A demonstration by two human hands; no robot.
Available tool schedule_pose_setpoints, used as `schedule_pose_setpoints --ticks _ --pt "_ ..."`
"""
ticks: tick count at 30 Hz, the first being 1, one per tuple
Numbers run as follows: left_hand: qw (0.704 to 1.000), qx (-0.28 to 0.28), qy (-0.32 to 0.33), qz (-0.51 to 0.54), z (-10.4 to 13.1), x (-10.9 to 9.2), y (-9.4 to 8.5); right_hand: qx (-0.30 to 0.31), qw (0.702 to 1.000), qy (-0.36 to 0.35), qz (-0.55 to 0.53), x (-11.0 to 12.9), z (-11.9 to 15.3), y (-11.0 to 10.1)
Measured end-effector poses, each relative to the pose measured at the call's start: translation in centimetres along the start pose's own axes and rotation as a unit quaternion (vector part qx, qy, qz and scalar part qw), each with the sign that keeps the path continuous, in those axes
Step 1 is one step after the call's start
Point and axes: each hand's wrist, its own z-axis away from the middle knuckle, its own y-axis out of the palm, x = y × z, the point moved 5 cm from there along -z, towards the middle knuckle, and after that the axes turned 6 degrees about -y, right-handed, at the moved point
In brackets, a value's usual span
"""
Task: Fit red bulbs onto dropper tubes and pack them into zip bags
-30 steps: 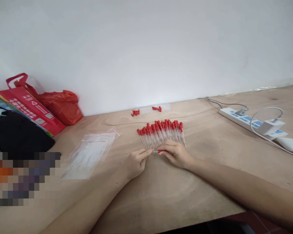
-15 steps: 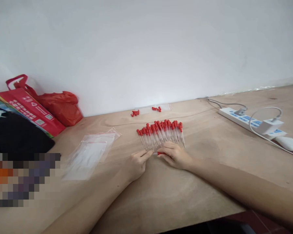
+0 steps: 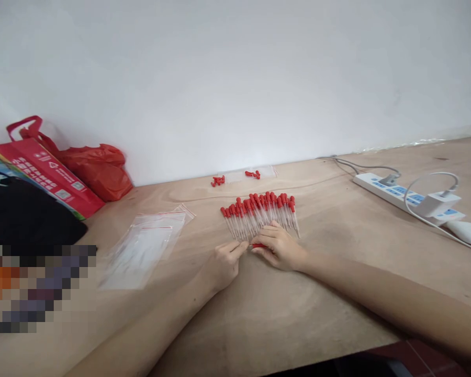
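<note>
Several droppers [image 3: 255, 212] with red rubber bulbs and clear narrow tubes lie side by side in a row on the table, bulbs toward the wall. Just in front of the row my two hands meet. My right hand [image 3: 280, 247] is closed around a red rubber bulb [image 3: 258, 245], most of it hidden by the fingers. My left hand [image 3: 227, 263] pinches a clear dropper tube, almost wholly covered, with its fingertips close to the bulb. The right fingers overlap the lower ends of some tubes in the row.
Loose red bulbs [image 3: 219, 180] and a small clear bag [image 3: 270, 172] lie near the wall. Flat clear zip bags [image 3: 141, 256] are on the left. Red bags [image 3: 98, 170] and a black cloth item [image 3: 31, 220] stand far left. A power strip [image 3: 396, 195] with cables is right.
My left hand has moved slightly right, closer to my right hand. Less of the clear tube shows between them. The view has shifted a little.
</note>
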Motion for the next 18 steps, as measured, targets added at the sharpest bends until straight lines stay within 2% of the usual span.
schedule_pose_setpoints --ticks 4,8,10,15,18 --pt "1.000 0.004 -0.010 0.011 -0.1 0.2 0.0 -0.005 1.000 0.020 -0.016 -0.5 0.1 0.1" --pt "0.998 -0.014 -0.062 0.024 -0.3 0.8 -0.2 -0.041 0.995 0.074 -0.053 -1.9 0.5 -0.6" --pt "0.997 -0.002 -0.076 0.028 -0.4 1.0 -0.1 -0.049 0.993 0.090 -0.063 -2.4 0.7 -1.0" --pt "0.998 0.009 -0.059 0.036 -0.2 1.0 -0.2 -0.010 0.995 0.090 -0.048 -2.2 0.6 -0.8" --pt "0.994 -0.019 -0.100 0.050 -0.2 2.2 -1.1 -0.011 0.993 0.120 -0.014 -2.5 0.8 -0.9"
